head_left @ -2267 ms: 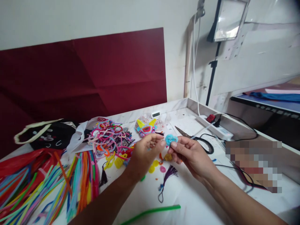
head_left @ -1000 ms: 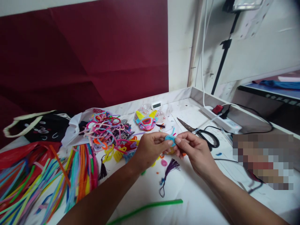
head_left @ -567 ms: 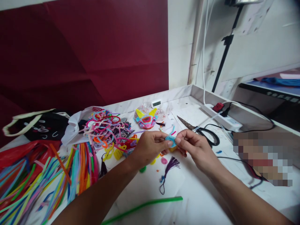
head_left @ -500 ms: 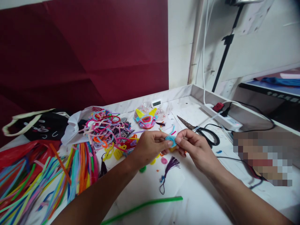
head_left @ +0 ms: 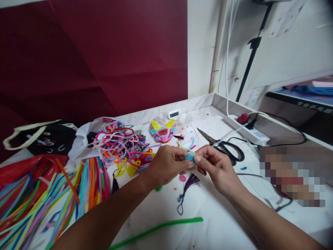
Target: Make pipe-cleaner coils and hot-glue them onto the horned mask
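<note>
Between the fingertips of both hands is a small light-blue coil of pipe cleaner (head_left: pixel 190 157), partly hidden by the fingers. My left hand (head_left: pixel 168 160) pinches it from the left side. My right hand (head_left: pixel 213 164) is closed on its right edge with thumb and fingertips. Just beyond the hands sits a colourful pipe-cleaner animal head (head_left: pixel 163 132) with yellow horns. A purple tassel (head_left: pixel 191 184) with a loop lies on the table below the hands. Nearer to me a green pipe cleaner (head_left: pixel 161 227) lies flat.
Large black-handled scissors (head_left: pixel 230 150) lie beyond my right hand, near a white power strip (head_left: pixel 249 130) with cables. Loose pipe cleaners (head_left: pixel 91 187) and a heap of coloured scraps (head_left: pixel 122 142) cover the left. A black bag (head_left: pixel 44 139) and a small digital timer (head_left: pixel 173 114) stand further back.
Both hands have shifted slightly and the blue coil has turned a little between the fingertips, showing less of its face. Nothing on the table has visibly moved.
</note>
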Motion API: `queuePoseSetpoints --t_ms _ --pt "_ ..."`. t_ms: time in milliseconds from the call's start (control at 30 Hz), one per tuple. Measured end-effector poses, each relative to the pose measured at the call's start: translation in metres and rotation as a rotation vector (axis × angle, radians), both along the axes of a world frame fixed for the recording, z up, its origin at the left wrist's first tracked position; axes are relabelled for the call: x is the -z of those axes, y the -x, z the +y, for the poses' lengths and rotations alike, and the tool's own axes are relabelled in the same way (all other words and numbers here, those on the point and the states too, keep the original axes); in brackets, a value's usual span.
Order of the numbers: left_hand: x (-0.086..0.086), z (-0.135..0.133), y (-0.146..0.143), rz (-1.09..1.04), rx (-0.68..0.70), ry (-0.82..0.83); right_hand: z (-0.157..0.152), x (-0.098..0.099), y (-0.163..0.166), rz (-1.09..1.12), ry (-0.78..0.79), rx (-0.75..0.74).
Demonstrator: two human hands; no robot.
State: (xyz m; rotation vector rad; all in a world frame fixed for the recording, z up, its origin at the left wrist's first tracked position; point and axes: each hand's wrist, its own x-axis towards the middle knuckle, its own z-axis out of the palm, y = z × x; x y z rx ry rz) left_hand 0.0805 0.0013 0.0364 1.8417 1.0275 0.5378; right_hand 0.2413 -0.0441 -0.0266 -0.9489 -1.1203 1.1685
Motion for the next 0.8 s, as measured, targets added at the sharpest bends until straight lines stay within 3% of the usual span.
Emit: queuePoseSetpoints --t_ms 133,400,667,800 --pt "-0.003 0.002 0.000 0.068 0.006 -0.005 0.001 -0.001 0.002 -0.082 -0.005 0.033" --pt "-0.005 0.011 0.005 0.000 0.044 0.142 0.004 -0.005 -0.002 -0.075 0.081 -0.066" --pt "0.007 0.005 -0.003 -0.171 -0.041 0.124 0.005 0.000 0.002 0.131 0.101 -0.021" --pt "0.011 0.004 -0.001 -0.147 -0.043 0.097 0.004 -0.002 0.003 0.147 0.109 -0.035"
